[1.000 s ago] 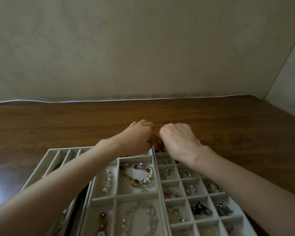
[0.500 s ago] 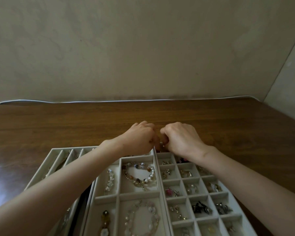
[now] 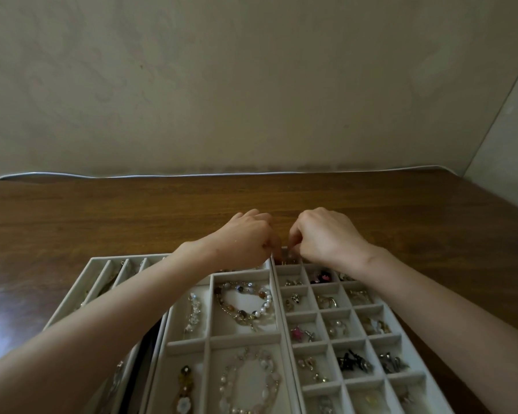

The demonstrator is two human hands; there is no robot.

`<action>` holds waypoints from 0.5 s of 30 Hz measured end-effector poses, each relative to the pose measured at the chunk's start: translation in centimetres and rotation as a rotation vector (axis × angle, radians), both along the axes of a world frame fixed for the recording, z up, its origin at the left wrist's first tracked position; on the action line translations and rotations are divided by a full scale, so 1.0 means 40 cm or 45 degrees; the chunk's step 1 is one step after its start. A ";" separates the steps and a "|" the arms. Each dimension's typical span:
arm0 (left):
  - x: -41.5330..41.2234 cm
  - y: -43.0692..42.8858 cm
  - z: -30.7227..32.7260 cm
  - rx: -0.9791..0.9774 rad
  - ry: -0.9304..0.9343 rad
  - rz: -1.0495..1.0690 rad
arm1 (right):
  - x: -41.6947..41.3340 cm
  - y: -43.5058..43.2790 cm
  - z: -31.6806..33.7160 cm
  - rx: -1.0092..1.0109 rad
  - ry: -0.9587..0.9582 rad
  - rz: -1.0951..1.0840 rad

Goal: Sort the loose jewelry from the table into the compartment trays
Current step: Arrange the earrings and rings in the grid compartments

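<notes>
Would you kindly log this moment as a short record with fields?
left hand: fingers curled, at the far edge of the middle tray
right hand: fingers curled, over the grid tray at its far-left corner, beside the left hand
held item: hidden between the fingers
middle tray: beaded bracelet in a far compartment
grid tray: small pieces in most visible cells
slot tray: leftmost, partly hidden by the left forearm
table: brown wood
</notes>
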State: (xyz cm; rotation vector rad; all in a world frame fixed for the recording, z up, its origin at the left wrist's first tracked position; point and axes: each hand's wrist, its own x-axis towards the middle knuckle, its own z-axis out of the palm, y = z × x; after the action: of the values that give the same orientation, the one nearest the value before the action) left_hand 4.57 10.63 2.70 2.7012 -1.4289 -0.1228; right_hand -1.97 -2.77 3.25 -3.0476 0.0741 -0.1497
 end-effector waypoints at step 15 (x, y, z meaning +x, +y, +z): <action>0.008 0.000 -0.008 -0.067 -0.025 -0.009 | -0.016 -0.033 0.018 0.125 0.045 0.038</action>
State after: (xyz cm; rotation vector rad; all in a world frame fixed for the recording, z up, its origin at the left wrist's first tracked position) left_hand 4.89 10.65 2.40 2.6632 -1.4261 -0.0589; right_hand -2.63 -4.08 3.96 -2.9520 0.0367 -0.0878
